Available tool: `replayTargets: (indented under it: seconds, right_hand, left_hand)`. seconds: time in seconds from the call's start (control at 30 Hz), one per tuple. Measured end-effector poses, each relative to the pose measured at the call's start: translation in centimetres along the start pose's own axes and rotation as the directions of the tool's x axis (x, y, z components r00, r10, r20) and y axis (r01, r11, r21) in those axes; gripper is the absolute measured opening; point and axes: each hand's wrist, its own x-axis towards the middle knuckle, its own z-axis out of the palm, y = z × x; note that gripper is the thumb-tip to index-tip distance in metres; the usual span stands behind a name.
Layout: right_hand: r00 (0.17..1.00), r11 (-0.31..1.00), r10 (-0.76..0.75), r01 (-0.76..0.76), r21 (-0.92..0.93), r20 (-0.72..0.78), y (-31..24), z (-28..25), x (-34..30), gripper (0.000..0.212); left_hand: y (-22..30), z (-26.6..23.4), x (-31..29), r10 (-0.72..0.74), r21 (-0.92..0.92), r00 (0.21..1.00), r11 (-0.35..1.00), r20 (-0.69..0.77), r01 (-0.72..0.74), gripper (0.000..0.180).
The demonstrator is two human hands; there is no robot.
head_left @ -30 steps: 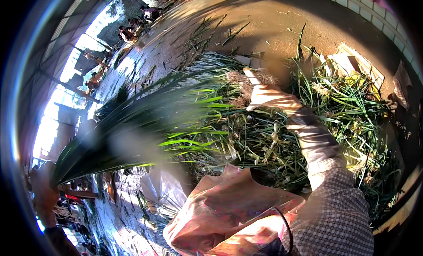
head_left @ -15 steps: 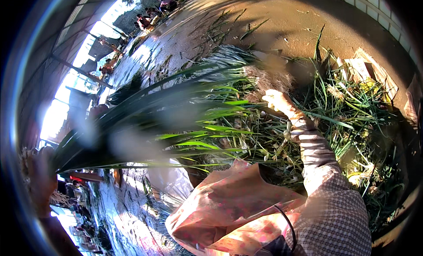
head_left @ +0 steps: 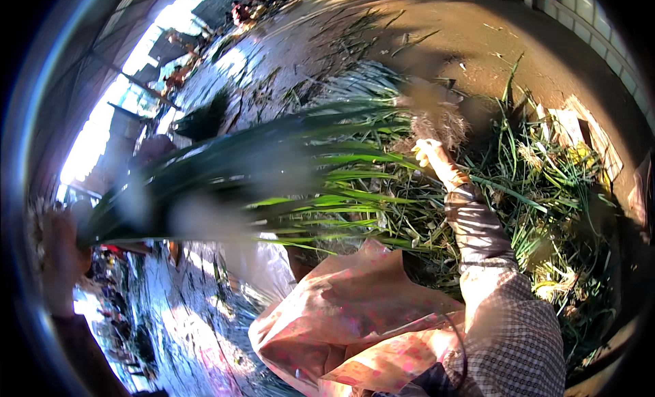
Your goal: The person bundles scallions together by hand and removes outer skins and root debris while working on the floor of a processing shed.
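Note:
A large bunch of long green leaves, apparently green onions [head_left: 225, 178], stretches across the view from far left toward the middle. My left hand [head_left: 63, 257] grips it near its pale, stringy end at the left rim. Blur covers part of the leaves. My right hand [head_left: 431, 154] is at the leaf tips, its fingers curled together; what they hold, if anything, is too small to make out. Just beyond it lies another bunch with brown, hairy roots [head_left: 440, 120]. A heap of loose leaves and trimmings [head_left: 539, 185] spreads beside and under my right forearm.
A pinkish, spotted sheet [head_left: 355, 301] covers my lap. Cardboard pieces [head_left: 593, 134] stand at the heap's far right edge. Dark green bunches [head_left: 205, 117] and scattered leaves lie on the wet floor. Several people [head_left: 242, 11] are in the far left background. A tiled wall [head_left: 587, 25] runs at top right.
The long bunch has levelled and its leaves lie closer together. My left hand has risen slightly. My right hand remains by the leaf tips, and the view has shifted a little.

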Motion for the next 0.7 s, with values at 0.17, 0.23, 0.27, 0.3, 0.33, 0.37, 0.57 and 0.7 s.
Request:
replayTargets:
  seconds: [0.17,0.23,0.27,0.3,0.33,0.37,0.57,0.7]
  right_hand:
    - [0.915,0.838,0.152,0.081,-0.54,0.373,1.7,9.1,-1.6,0.055]
    - [0.879,0.902,0.23,-0.031,-0.431,0.418,4.9,6.2,-0.4,0.061]
    - [0.915,0.865,0.214,-0.016,-0.501,0.341,5.8,3.8,-1.0,0.057]
    - [0.926,0.838,0.255,-0.069,-0.541,0.277,6.1,2.5,0.7,0.054]
    - [0.939,0.82,0.236,-0.054,-0.57,0.251,6.5,1.1,1.9,0.052]
    - [0.942,0.782,0.286,-0.123,-0.611,0.177,7.1,2.1,0.9,0.05]
    - [0.906,0.579,0.422,-0.251,-0.776,0.022,11.6,1.0,1.7,0.047]
    - [0.919,0.757,0.368,-0.211,-0.618,0.137,12.7,3.1,9.4,0.044]
  left_hand:
    - [-0.5,6.4,-0.8,-0.311,-0.148,0.905,0.92,0.291,0.364,0.039]
    - [-0.2,9.6,-2.1,-0.287,-0.312,0.955,0.902,0.078,0.297,0.036]
    - [3.6,9.2,-2.0,-0.527,-0.483,0.784,0.619,0.329,0.619,0.032]
    - [6.0,9.0,-2.8,-0.659,-0.507,0.505,0.212,0.557,0.835,0.029]
    - [7.5,12.5,-7.6,-0.765,-0.463,0.439,0.21,0.471,0.861,0.03]
    - [11.0,16.9,-13.1,-0.745,-0.26,0.464,0.385,0.479,0.886,0.031]
    - [43.6,34.1,-33.7,-0.345,0.014,-0.472,-0.796,0.812,0.606,0.036]
    - [67.3,37.7,-35.7,-0.617,-0.404,-0.081,-0.603,0.783,0.687,0.044]
